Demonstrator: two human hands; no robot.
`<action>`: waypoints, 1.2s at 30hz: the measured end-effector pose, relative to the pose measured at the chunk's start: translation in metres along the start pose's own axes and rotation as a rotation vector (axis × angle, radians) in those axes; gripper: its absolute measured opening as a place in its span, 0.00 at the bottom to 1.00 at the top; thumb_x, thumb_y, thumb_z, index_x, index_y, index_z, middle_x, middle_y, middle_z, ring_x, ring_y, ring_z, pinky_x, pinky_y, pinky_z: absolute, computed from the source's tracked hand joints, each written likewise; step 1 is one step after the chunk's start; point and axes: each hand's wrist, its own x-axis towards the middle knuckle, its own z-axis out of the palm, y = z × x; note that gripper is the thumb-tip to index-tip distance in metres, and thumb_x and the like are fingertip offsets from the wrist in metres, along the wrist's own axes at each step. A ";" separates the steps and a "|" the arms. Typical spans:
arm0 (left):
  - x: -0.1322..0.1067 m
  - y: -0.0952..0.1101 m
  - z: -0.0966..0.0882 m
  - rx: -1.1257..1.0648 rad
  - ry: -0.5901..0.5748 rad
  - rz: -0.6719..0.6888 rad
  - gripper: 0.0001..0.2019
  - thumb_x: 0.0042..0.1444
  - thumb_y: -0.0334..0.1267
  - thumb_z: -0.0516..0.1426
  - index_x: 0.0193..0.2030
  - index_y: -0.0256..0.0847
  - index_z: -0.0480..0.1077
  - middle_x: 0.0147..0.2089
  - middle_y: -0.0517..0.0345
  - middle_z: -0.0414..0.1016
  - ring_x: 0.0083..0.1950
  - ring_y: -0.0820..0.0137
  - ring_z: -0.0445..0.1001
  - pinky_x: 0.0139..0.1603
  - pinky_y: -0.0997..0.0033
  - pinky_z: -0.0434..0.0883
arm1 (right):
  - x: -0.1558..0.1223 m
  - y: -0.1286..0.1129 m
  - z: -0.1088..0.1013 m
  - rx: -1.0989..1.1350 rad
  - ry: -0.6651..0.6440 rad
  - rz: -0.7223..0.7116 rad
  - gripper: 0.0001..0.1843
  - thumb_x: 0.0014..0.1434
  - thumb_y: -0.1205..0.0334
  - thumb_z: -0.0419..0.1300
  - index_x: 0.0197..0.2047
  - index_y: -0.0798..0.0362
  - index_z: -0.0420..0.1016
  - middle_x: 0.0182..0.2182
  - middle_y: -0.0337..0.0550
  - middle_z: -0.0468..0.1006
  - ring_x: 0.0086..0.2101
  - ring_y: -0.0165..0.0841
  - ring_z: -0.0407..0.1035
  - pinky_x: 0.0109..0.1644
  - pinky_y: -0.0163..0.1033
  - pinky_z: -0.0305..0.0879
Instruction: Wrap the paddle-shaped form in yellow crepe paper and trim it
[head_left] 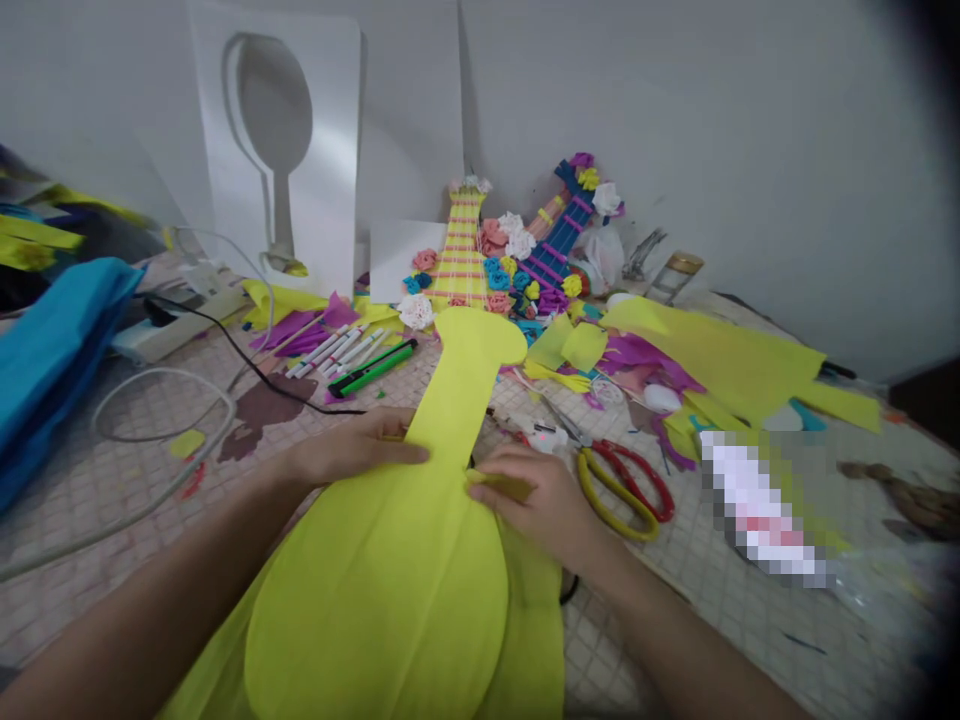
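Note:
A lute-shaped cutout (390, 580), its front wrapped in yellow crepe paper, lies before me with its neck pointing away. My left hand (364, 448) grips the cutout's left edge where neck meets body, thumb on top and fingers partly hidden beneath. On the opposite side, my right hand (536, 492) pinches a fold of yellow crepe paper (534, 610) at the base of the neck. That loose paper spreads out from under the body on both sides. Scissors (626, 490) with one yellow and one red handle lie just right of my right hand.
A green utility knife (373, 368) and several markers (337, 350) lie beyond my left hand. Decorated paper instruments (461, 250) lean against the wall, near a white board (330, 150) with a cut-out opening. Cables (225, 400) cross the left side; yellow paper scraps (735, 355) lie right.

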 end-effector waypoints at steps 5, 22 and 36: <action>-0.002 0.003 0.000 -0.015 0.007 -0.031 0.13 0.52 0.35 0.56 0.45 0.38 0.70 0.43 0.50 0.76 0.40 0.62 0.75 0.37 0.68 0.70 | -0.002 -0.001 0.002 0.045 0.070 -0.014 0.07 0.55 0.63 0.56 0.33 0.51 0.76 0.29 0.41 0.75 0.32 0.31 0.69 0.37 0.37 0.64; -0.003 0.000 -0.013 -0.086 0.080 0.009 0.16 0.50 0.34 0.57 0.48 0.39 0.68 0.40 0.50 0.77 0.35 0.66 0.76 0.35 0.70 0.71 | -0.015 0.037 -0.073 -0.492 0.299 0.334 0.13 0.55 0.55 0.51 0.32 0.53 0.72 0.31 0.45 0.77 0.32 0.36 0.69 0.36 0.41 0.62; -0.011 0.008 -0.009 -0.198 0.209 0.066 0.14 0.49 0.31 0.58 0.44 0.40 0.71 0.34 0.53 0.79 0.30 0.68 0.76 0.32 0.72 0.72 | -0.056 0.074 -0.087 -0.588 0.157 0.491 0.15 0.46 0.51 0.57 0.30 0.54 0.73 0.28 0.48 0.74 0.30 0.41 0.67 0.33 0.41 0.59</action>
